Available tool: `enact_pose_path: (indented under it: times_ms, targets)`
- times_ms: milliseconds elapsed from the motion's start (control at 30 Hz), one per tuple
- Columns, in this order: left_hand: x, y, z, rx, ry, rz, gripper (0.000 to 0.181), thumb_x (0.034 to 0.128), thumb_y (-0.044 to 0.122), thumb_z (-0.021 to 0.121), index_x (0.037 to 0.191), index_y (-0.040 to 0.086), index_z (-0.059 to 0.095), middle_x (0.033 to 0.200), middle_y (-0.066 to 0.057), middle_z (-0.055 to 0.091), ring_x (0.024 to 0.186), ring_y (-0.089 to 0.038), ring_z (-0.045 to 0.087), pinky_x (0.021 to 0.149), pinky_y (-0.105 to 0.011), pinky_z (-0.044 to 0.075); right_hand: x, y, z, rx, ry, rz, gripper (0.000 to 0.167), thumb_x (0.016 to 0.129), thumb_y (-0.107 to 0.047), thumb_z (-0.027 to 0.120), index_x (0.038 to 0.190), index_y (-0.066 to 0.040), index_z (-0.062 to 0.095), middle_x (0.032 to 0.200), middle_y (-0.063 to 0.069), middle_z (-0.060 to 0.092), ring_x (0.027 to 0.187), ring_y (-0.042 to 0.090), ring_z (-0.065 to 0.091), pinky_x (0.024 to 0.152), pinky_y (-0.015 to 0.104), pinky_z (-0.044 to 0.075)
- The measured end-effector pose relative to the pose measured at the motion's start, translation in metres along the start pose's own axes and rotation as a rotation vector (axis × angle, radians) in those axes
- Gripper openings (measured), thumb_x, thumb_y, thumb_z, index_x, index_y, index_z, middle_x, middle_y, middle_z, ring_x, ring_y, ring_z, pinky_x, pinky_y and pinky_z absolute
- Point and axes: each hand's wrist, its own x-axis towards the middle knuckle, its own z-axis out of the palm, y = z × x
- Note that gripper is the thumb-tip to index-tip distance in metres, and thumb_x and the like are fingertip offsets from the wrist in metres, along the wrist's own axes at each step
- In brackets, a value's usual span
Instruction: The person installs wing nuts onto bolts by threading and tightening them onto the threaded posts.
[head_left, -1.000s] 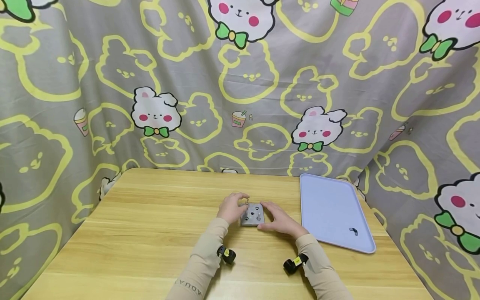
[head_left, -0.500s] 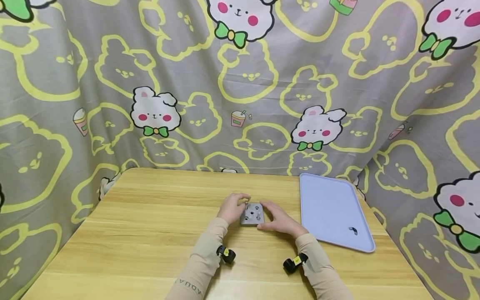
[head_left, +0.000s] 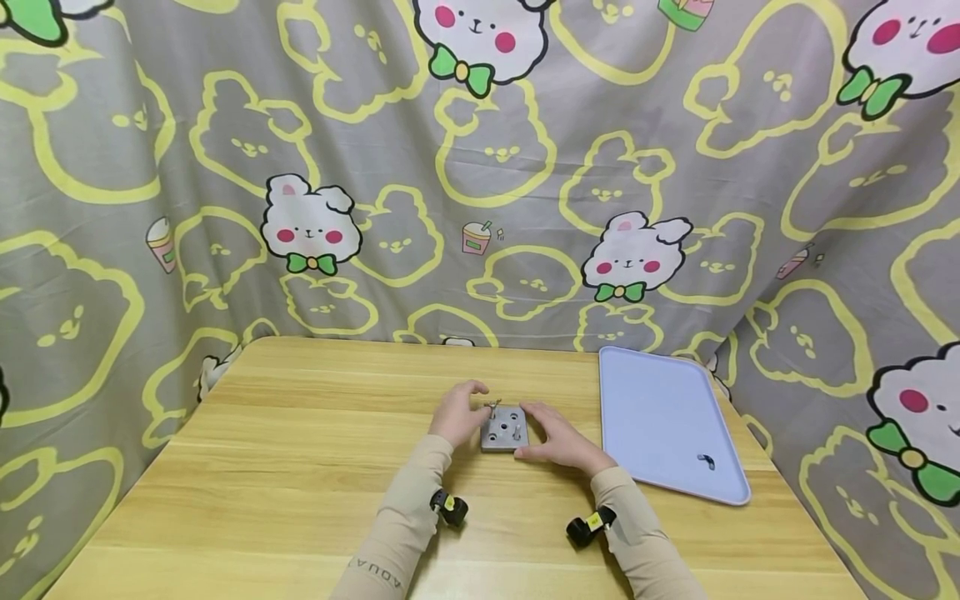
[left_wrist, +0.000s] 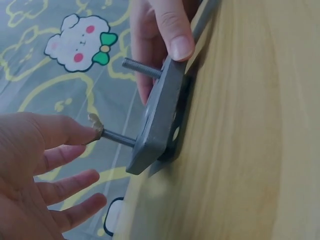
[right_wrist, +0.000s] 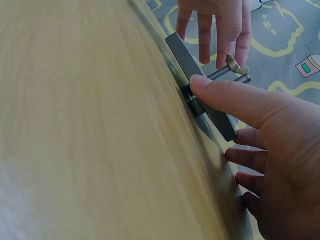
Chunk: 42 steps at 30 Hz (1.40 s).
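Note:
A grey square metal plate (head_left: 506, 440) with several holes lies flat near the table's middle, slightly raised by dark parts beneath it. Two threaded bolts stand up from it. A brass-coloured wing nut (left_wrist: 95, 121) sits at the top end of one bolt (left_wrist: 119, 138); the other bolt (left_wrist: 142, 68) is bare. My left hand (head_left: 454, 418) is at the plate's left, its thumb touching the wing nut and its other fingers spread away. From the right, my right hand (head_left: 558, 440) holds the plate between thumb and fingers at its edges.
A pale blue tray (head_left: 660, 400) lies at the table's right side, with a small dark part (head_left: 707, 462) on it. Behind the wooden table (head_left: 300, 433) hangs a patterned curtain (head_left: 405, 292). Each wrist carries a black strapped camera (head_left: 450, 508).
My left fingers have opened off the wing nut and the hand has shifted slightly left, leaving the nut on the bolt. The right hand and plate stay in place.

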Motion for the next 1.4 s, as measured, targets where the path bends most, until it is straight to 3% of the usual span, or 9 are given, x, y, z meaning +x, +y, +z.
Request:
enact_pose_path:
  times_ms: [167,633,1100,1400]
  targets:
    - [-0.002,0.0,0.001,0.089,0.037,0.014,0.027,0.0814,0.023,0.077,0.106,0.015,0.069,0.12,-0.011,0.067,0.114,-0.033,0.062,0.096,-0.052,0.048,-0.001,0.0,0.0,-0.004,-0.001,-0.005,0.094,0.078,-0.045,0.078,0.152,-0.007,0.032,0.157,0.021,0.031,0.147,0.042,0.023,0.119,0.061,0.019]
    - [-0.001,0.005,0.014,0.155,0.142,0.019,0.014,0.0794,0.025,0.079,0.088,0.019,0.07,0.105,-0.006,0.072,0.097,-0.028,0.066,0.079,-0.045,0.051,-0.001,0.001,-0.001,-0.012,0.002,-0.015,0.094,0.078,-0.045,0.078,0.151,-0.006,0.033,0.156,0.021,0.032,0.147,0.042,0.023,0.119,0.06,0.02]
    - [0.0,0.004,0.016,0.187,0.122,0.021,0.01,0.0819,0.024,0.077,0.09,0.022,0.072,0.108,-0.005,0.072,0.102,-0.029,0.066,0.08,-0.048,0.05,0.001,0.004,0.001,-0.013,-0.001,-0.028,0.093,0.079,-0.044,0.077,0.151,-0.006,0.033,0.156,0.018,0.034,0.147,0.041,0.023,0.119,0.06,0.021]
    - [0.002,0.001,0.017,0.183,0.139,0.032,0.011,0.0807,0.022,0.078,0.088,0.022,0.07,0.103,-0.004,0.072,0.095,-0.028,0.065,0.076,-0.045,0.05,0.002,0.004,0.001,-0.014,-0.002,-0.026,0.092,0.08,-0.045,0.077,0.151,-0.007,0.033,0.157,0.017,0.033,0.147,0.04,0.024,0.119,0.06,0.021]
